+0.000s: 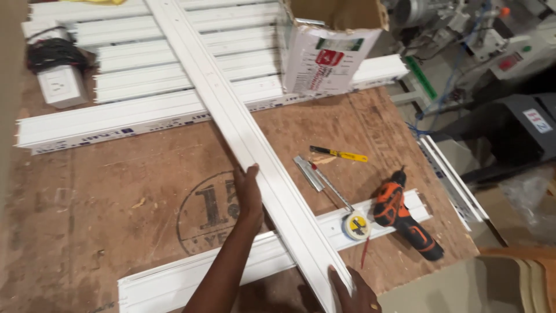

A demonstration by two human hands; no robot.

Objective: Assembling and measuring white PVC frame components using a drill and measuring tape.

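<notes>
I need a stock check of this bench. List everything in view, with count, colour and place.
long profile strip: one, white, diagonal across the table, held
stacked profiles: several, white, far side
near profile: one, white, front edge
cardboard box: one, white and brown, far right
cordless drill: one, orange and black, right
tape measure: one, yellow and grey, beside drill
utility knife: one, yellow, centre right
wooden table: one, brown
left hand: grips strip's left edge
right hand: holds strip's near end
</notes>
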